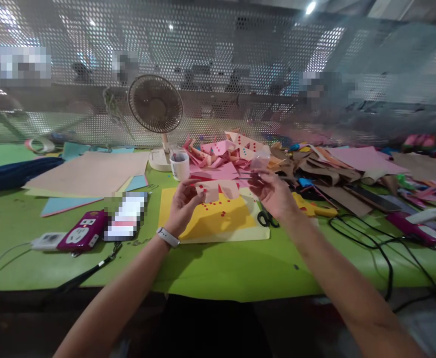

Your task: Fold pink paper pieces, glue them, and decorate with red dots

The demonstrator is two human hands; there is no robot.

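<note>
My left hand [185, 203], with a white band at the wrist, pinches the left end of a pale pink folded paper piece [227, 189] with red dots on it. My right hand [272, 193] is raised to the right of that piece, its fingers closed round thin metal tweezers [246, 175] that point left. Below both hands lies a yellow sheet [218, 221] on a paler one, with small red bits [223, 214] scattered over it. Dark-handled scissors [267, 219] rest at the sheet's right edge, beside my right hand.
A fan [156, 104] and a white cup [179, 166] stand behind. Pink paper pieces [218, 149] are heaped at the centre back. A phone [126, 216] and purple power strip [83, 231] lie left; a yellow glue gun [315, 206], black cables [360, 238] and brown scraps [324, 171] lie right.
</note>
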